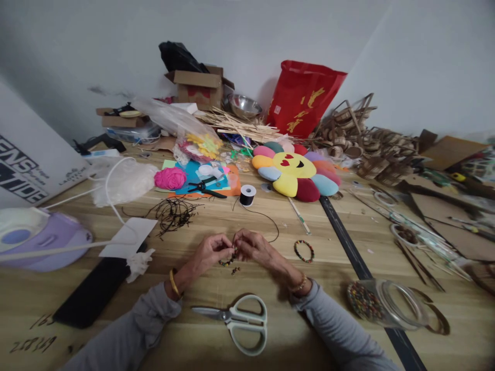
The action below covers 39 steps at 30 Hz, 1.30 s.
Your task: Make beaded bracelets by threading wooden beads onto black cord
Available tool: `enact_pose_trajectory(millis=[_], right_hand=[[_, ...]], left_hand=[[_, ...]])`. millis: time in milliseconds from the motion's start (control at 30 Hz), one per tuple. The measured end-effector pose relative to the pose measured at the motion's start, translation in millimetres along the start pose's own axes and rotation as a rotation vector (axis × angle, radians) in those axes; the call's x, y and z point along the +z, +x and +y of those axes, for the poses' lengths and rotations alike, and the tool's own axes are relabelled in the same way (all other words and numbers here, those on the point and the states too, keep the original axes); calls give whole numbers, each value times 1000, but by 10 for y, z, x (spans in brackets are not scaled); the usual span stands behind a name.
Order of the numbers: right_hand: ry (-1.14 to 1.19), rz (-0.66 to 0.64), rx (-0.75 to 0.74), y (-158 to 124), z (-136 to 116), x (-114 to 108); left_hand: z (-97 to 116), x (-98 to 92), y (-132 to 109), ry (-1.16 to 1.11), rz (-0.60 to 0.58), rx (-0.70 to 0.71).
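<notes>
My left hand (213,251) and my right hand (253,247) meet over the table, fingertips pinched close together. Between them is a string of small coloured beads (226,263), partly hidden by my fingers. Black cord (277,226) curves from a white-ended spool (248,196) toward my right hand. A few loose beads (235,270) lie just below my fingers. To the right rests a round beaded bracelet (303,251). Scissors with pale handles (247,323) lie in front of me between my forearms.
A clear jar of beads (365,300) lies on its side at right. Tangled black cord (174,214), pliers (208,189) and pink yarn (170,178) sit behind my left hand. Further back is a flower cushion (296,170). At left are a black phone-like slab (93,293) and a purple appliance (58,237).
</notes>
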State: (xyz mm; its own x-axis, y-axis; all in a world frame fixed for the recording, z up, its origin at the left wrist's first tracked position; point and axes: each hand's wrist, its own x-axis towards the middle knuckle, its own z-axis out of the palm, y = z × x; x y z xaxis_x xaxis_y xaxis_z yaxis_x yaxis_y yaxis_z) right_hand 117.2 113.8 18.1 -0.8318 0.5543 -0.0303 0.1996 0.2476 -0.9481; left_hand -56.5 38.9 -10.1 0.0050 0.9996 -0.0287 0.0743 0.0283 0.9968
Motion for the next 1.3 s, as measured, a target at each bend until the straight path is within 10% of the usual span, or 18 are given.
enact_pose_trajectory(millis=[400, 600, 1300], right_hand=[[488, -230, 167, 86, 278, -20], [623, -244, 268, 101, 293, -28], [-14, 127, -97, 20, 79, -29]], left_hand=[[-20, 74, -52, 481, 124, 628], [25, 85, -72, 571, 167, 729], [53, 38, -46, 72, 208, 148]])
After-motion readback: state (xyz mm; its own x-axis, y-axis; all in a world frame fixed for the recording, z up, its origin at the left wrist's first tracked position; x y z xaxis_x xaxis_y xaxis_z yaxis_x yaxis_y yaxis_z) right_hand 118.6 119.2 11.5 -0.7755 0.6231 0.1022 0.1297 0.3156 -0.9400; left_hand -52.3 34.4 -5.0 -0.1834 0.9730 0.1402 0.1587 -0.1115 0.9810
